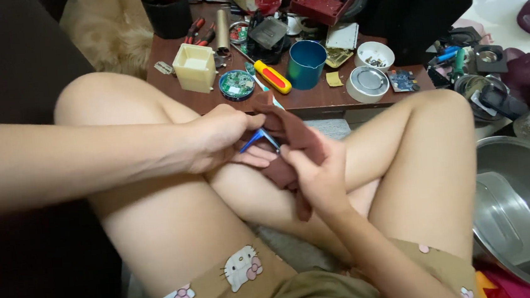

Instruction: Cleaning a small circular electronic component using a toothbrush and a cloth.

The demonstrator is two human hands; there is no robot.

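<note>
1. The person sits cross-legged in front of a low, dark wooden bench, with both hands working over the lap, just off the bench's near edge.
2. The left hand is closed, fingers together, pinching a small blue plastic-handled tool whose 2 thin legs meet in a point; what kind of tool it is cannot be told.
3. The right hand is clamped on a soft dark reddish-brown cloth, thumb on top and fingers wrapped beneath.
4. The cloth stands up between the 2 hands and hangs down below the right hand, touching the blue tool at its left side.
5. The cloth looks light, limp and not slippery; it will likely fold and sag wherever it is unsupported, so a grip close to the spot being worked seems best.
6. The blue tool looks light, stiff and thin, best held near the joined end as the fingers do now.
7. On the bench near its front edge lie a round green circuit board, a yellow and red handled tool, a blue metal cup and a round white tin.
8. A cream plastic box stands toward the bench's left edge.
</note>
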